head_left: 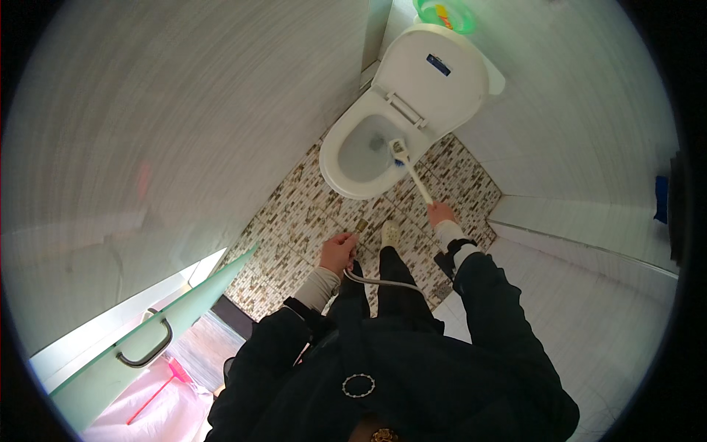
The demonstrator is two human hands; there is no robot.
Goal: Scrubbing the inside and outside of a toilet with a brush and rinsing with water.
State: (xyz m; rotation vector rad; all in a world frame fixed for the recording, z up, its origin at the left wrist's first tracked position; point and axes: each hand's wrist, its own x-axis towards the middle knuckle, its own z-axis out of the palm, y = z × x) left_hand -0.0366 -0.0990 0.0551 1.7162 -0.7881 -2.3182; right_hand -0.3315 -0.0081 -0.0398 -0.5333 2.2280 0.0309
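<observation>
My right hand (442, 213) is closed around the handle of a white toilet brush (417, 181). The brush head rests over the right inner side of the white toilet bowl (333, 163), with a bit of blue beside it. Water lies in the bowl, and the toilet lid (433, 83) stands raised behind it. My left hand (338, 252) grips a thin grey hose (381, 282), which curves away across my legs. Just past its fingertips shows a small brass-coloured piece (361, 225); whether it belongs to the hose or lies on the floor, I cannot tell.
Pale walls close in on both sides over a mosaic-patterned tiled floor (298, 221). A green plastic basin (469, 22) with yellow and orange items sits behind the toilet. At lower left stands a glass door (188, 309) with a metal handle (146, 362); beyond it lies a pink broom (152, 400).
</observation>
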